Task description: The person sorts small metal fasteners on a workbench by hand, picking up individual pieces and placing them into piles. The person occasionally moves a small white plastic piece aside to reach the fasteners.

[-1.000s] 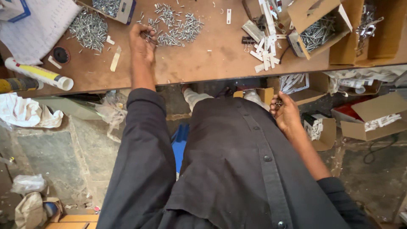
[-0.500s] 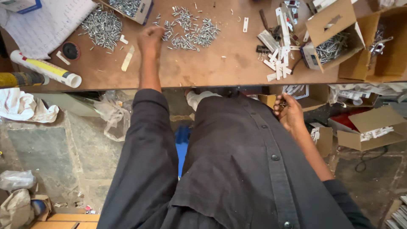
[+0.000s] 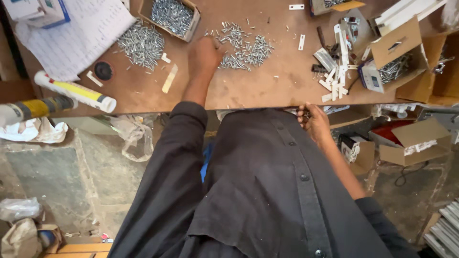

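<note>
Head view: cardboard box [image 3: 191, 26] holds screws [image 3: 172, 14] beside left hand [image 3: 204, 56].

The surface [image 3: 267, 86] is brown wood. On it, the loose screws [image 3: 244, 48] are shiny silver-grey, as are those in the tan cardboard box [image 3: 172, 16] to their left. Farther left of that box lies a white tube [image 3: 74, 91] with a yellow band, beside a white lined sheet [image 3: 76, 38]. Below the surface, the person's shirt [image 3: 258, 191] is plain dark charcoal with dark buttons.

The light is soft and even, with weak shadows. The surface [image 3: 267, 91] looks sharp, while the edges bend slightly.
</note>
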`<state>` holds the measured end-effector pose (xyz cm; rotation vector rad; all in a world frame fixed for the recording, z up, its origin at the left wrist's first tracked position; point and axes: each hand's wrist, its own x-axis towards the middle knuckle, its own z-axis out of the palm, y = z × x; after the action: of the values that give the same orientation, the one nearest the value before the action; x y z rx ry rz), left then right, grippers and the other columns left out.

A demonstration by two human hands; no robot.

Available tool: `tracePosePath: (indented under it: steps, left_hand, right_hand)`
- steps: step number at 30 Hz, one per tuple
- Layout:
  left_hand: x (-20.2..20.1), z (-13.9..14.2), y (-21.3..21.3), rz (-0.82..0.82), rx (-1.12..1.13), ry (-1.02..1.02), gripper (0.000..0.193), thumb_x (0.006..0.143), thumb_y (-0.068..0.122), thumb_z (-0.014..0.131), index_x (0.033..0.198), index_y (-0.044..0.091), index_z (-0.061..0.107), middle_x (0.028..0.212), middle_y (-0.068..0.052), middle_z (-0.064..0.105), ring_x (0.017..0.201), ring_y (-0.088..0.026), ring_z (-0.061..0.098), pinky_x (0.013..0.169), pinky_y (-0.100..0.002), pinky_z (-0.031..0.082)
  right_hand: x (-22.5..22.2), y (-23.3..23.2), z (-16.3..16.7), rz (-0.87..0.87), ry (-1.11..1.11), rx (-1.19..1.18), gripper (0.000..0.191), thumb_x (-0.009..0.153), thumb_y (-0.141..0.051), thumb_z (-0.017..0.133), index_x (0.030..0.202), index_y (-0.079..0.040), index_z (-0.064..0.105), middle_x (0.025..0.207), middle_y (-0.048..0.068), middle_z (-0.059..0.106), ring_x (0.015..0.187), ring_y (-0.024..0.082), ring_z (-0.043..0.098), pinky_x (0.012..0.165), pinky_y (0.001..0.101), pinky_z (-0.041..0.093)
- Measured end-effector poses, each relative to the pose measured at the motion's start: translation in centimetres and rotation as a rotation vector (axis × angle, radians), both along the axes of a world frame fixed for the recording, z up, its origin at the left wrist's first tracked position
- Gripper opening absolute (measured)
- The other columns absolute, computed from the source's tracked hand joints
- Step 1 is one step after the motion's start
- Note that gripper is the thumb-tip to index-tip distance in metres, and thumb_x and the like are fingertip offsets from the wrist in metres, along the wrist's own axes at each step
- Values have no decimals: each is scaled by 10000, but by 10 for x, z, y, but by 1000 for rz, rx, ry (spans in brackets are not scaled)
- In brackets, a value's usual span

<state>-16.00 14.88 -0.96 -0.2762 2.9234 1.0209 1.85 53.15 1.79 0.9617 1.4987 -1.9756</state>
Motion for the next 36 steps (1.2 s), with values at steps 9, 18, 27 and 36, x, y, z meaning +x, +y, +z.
tracePosePath:
  steps: [9,18,27,36]
  left_hand:
    - [55,-42,-52,343,1654,-380,191,945,215,611,999,38,656,842,-47,675,740,-161,629,693,-304,529]
    - [34,-49,-22,266,900,72,243,946,182,763,1122,14,773,964,-33,776,844,-142,683,756,-292,545]
    - [3,12,-12,208,144,-105,309,892,376,692,1186,286,714,861,-61,786,837,-277,753,756,-418,573]
    - [0,16,-8,158,21,-114,247,885,356,711,1107,249,717,971,-85,772,893,-348,722,756,-467,562]
  right_hand:
    - [26,-52,-9,-131,-90,-33,258,1039,-373,592,1016,-120,633,827,6,635,707,142,599,603,281,437]
    - [15,-101,3,-130,-53,-41,245,1025,-342,616,1005,-99,621,824,15,610,703,141,580,603,281,435]
    - [16,-105,16,-92,-79,71,257,1021,-355,609,1007,-100,625,824,24,611,685,139,587,594,279,435]
    - [20,-74,3,-92,-66,-34,252,1025,-358,616,1002,-107,613,832,22,627,699,147,602,604,279,440]
